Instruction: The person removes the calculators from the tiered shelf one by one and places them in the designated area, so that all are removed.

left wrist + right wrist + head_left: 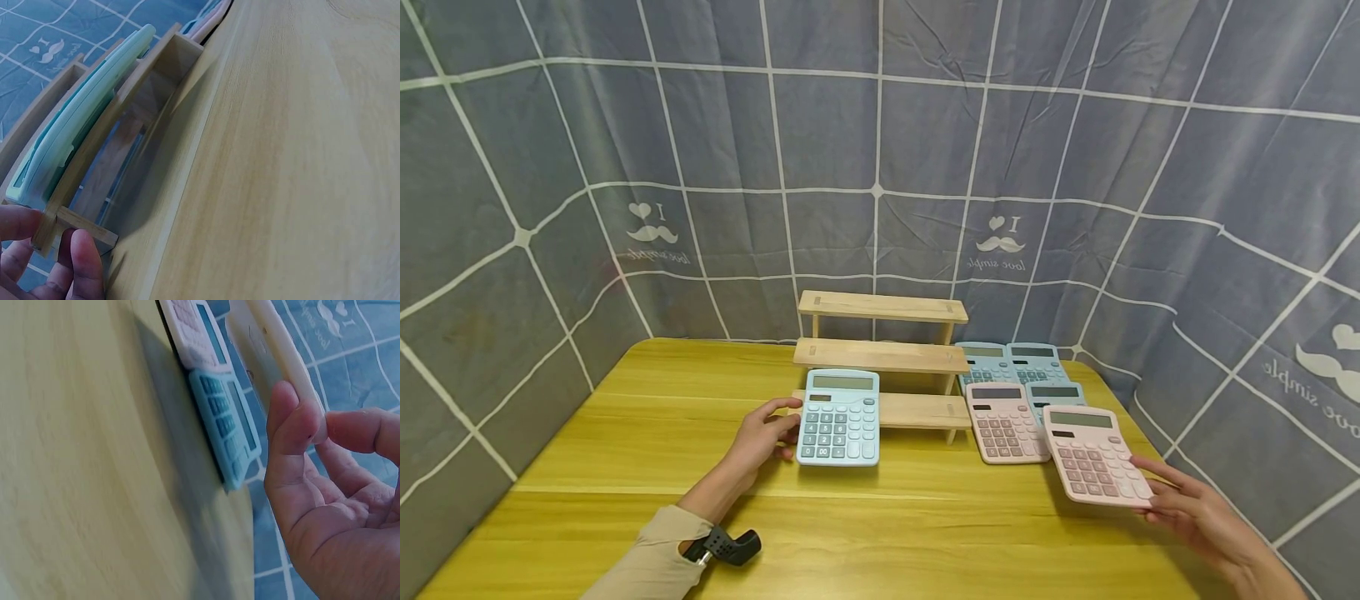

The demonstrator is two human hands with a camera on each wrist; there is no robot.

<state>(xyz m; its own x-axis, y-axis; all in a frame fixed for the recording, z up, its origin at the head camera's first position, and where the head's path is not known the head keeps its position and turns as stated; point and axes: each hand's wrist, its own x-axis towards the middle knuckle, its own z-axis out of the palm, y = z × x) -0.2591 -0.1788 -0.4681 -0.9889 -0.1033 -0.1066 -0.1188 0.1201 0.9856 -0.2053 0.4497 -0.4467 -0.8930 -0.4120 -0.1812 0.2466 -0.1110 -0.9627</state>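
A light blue calculator [838,419] leans on the lowest step of a three-step wooden display shelf [883,307]. My left hand [765,435] is at that step's left end. The left wrist view shows its fingers and thumb around the end of the wooden board [47,234], with the blue calculator [81,115] just above. On the right, my right hand [1198,517] pinches a pink calculator [1093,454] by its lower right corner. That calculator [290,356] is raised off the table and tilted, its thin edge showing in the right wrist view.
Right of the shelf, another pink calculator [1003,425] and several blue calculators [1037,360] lie close together on the yellow wooden table [880,533]. A grey gridded curtain [827,133] hangs around the table's back and sides. A black strapped device [730,546] is on the left wrist.
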